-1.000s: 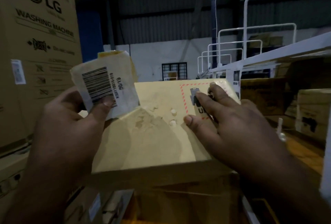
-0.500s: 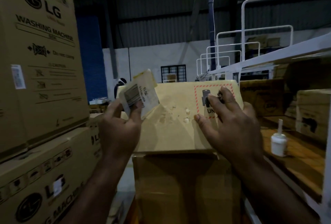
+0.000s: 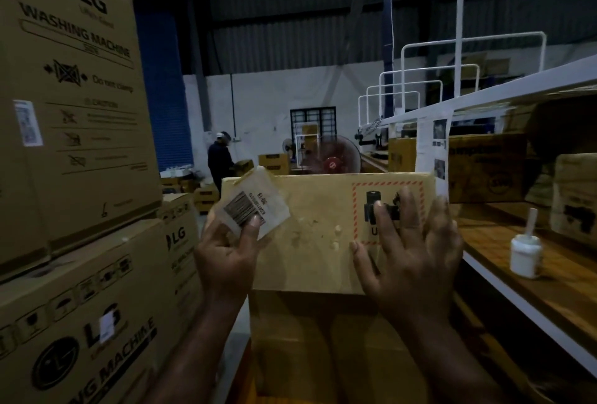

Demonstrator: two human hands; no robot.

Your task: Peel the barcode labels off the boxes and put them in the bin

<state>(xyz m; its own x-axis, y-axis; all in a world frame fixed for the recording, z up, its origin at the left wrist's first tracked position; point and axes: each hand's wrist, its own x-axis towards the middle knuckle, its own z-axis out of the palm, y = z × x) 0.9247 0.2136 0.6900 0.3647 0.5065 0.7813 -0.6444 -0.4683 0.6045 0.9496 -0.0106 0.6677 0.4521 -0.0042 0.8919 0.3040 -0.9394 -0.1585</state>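
Observation:
A tan cardboard box stands in front of me on a larger brown box. Its face carries a red-hatched battery warning label and a scuffed patch with small white scraps. My left hand pinches a peeled white barcode label between thumb and fingers, held at the box's upper left corner. My right hand lies flat, fingers spread, on the box's right half, partly covering the warning label. No bin is in view.
Stacked LG washing machine boxes fill the left. A white-framed rack with wooden shelves stands on the right, holding a small white bottle and boxes. Far back, a person stands near boxes and a fan.
The view has pulled back from the box. My left hand with the peeled label has moved away from the camera toward the box's upper left corner. My right hand stays on the box.

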